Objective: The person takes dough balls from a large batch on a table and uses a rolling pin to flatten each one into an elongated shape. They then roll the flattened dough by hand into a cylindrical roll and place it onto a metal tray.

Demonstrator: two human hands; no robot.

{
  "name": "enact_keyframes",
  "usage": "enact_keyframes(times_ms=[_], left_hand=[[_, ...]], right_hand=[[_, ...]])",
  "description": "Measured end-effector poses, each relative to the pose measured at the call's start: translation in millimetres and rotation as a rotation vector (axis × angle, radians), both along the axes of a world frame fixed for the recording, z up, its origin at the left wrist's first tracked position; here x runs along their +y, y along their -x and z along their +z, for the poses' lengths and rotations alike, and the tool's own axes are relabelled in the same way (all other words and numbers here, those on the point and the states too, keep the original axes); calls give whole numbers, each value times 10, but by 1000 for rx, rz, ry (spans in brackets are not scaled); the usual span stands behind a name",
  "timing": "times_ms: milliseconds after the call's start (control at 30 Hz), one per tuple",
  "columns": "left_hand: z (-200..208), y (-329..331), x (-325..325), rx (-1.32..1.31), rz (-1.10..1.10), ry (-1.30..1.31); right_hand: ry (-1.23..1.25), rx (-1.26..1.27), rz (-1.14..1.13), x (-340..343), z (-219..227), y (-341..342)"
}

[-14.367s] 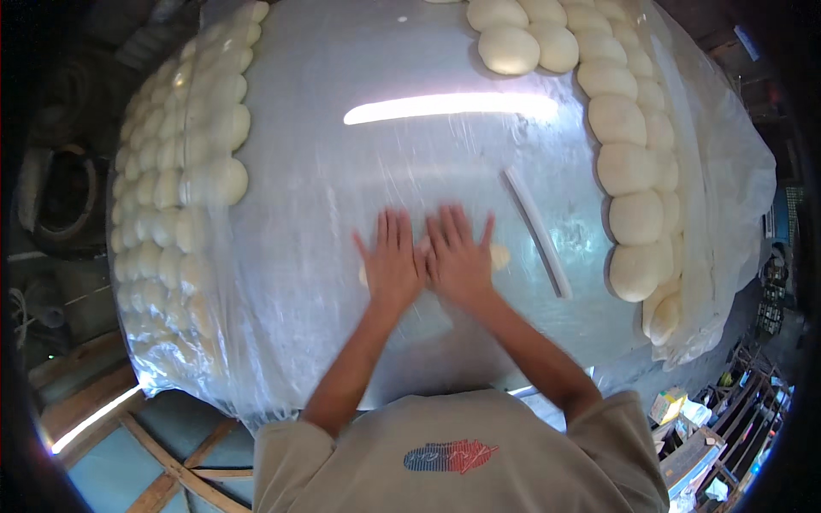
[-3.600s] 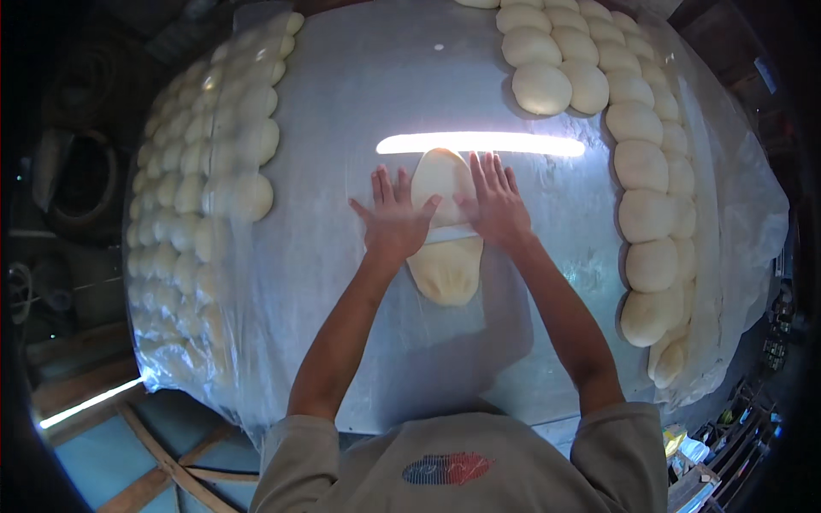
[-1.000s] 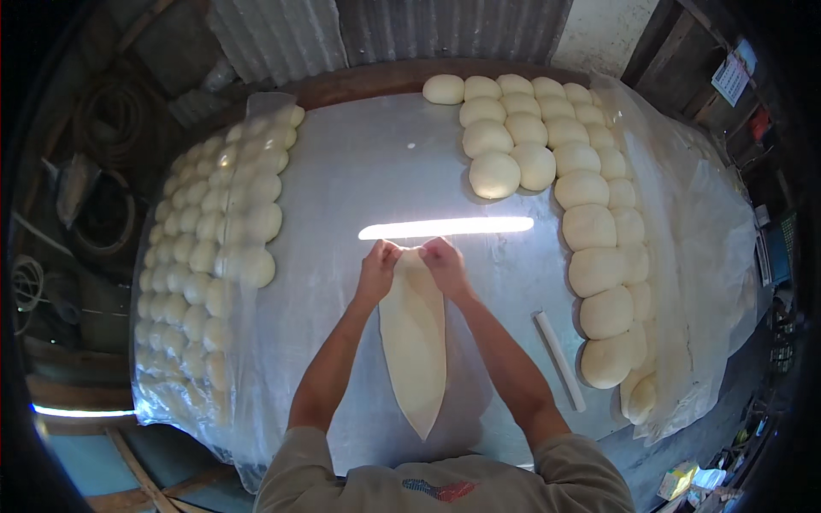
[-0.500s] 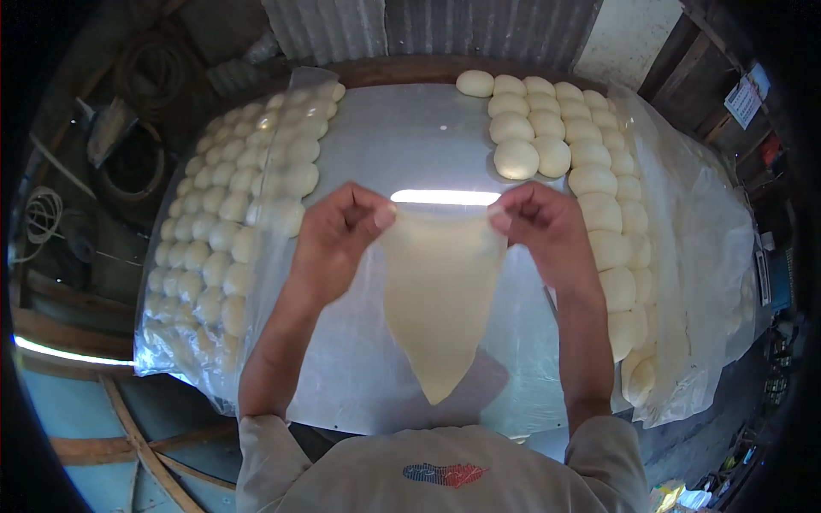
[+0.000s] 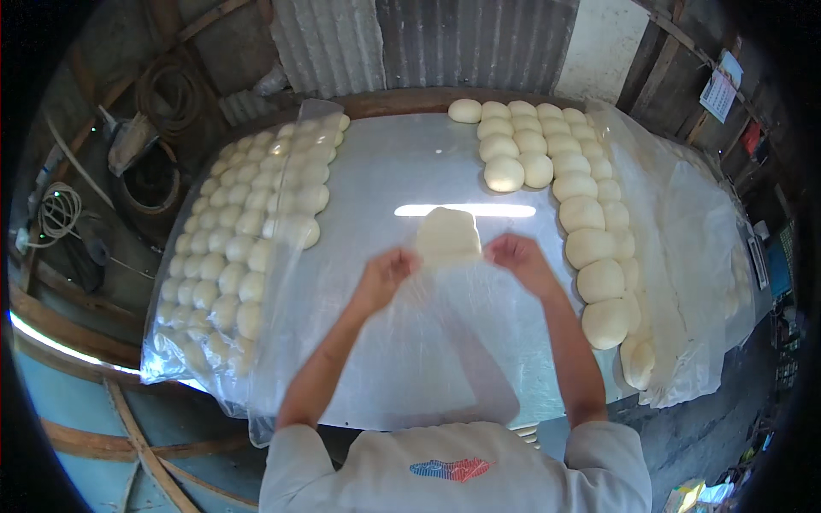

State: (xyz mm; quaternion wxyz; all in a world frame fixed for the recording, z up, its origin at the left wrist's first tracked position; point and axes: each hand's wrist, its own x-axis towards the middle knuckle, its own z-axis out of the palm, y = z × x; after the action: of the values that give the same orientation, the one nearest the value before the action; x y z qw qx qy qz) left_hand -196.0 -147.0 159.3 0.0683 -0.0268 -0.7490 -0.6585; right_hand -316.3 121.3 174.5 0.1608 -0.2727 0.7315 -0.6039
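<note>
A thin, pale sheet of dough [image 5: 449, 234] is over the middle of the metal tabletop, swung away from me and slightly blurred. My left hand [image 5: 392, 268] pinches its near left corner between thumb and fingers. The near right corner is at the fingertips of my right hand [image 5: 516, 255], also closed in a pinch. Whether the far end of the sheet touches the metal, I cannot tell. Beyond my right hand, round dough balls [image 5: 505, 173] sit in close rows.
More dough balls [image 5: 229, 278] fill the table's left side, partly under a clear plastic sheet [image 5: 278, 222]. Another plastic sheet [image 5: 663, 256] covers the right side. Bare metal tabletop [image 5: 385, 162] lies between them. Corrugated metal [image 5: 470, 43] stands behind the table.
The dough sheet hung down toward me in a long point; now it is flipped away, beyond my hands. Both hands have come lower in view and closer together.
</note>
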Motion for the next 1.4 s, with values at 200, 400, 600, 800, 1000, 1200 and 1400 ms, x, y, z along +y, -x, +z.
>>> enact_keyframes(times_ms=[200,400,600,800,1000,1200,1400], left_hand=[[-1430,-1049,791,-189,192,583],[-1540,-1538,970,92,64,1151],[-1426,-1750,1120,-97,-5,1227],[-1368,-1892,1129,-81,37,1261],[-1229,-2022,1097,-69,81,1268],[-1177,-2173,1022,-145,1,1233],[-1331,-2434,782,-117,38,1086]], right_hand=[[-375,-67,39,347,-1017,-1025],[-783,848,-44,311,-1494,-1961],[-874,797,-224,201,-1488,-2389],[-946,751,-254,200,-1444,-2561],[-1125,352,-46,-8,-920,-2425],[-803,712,-125,-275,-1519,-2490],[-921,650,-27,-237,-1308,-2620]])
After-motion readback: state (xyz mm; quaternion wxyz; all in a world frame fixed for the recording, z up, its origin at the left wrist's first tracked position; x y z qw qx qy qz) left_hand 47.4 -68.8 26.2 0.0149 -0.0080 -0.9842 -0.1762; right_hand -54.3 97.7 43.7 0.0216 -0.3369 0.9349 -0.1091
